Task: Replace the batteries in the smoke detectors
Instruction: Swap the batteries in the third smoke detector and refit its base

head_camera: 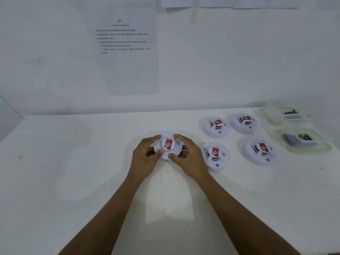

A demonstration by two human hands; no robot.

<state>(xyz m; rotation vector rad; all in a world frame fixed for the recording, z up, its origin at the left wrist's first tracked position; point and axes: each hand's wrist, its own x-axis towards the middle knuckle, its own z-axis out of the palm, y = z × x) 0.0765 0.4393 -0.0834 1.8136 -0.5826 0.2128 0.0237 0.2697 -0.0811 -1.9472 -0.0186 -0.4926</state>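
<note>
I hold one smoke detector (168, 145) with both hands near the middle of the desk (73, 162), face up, its red label showing. My left hand (145, 159) cups its left side and my right hand (185, 157) its right; the fingers (159, 152) of both are curled and pressed against the housing rim. Whether it rests on the desk or is lifted just clear, I cannot tell.

Judgement: this is the opening step, with the cover not yet off. The next move likely calls for turning the unit over or twisting the housing to reach the battery compartment.

Four other detectors (215, 156) lie toward the right edge, the closest just beside my right hand. Two clear trays (301, 139) of batteries sit at the far right corner. Open room lies to the left and near edge.
</note>
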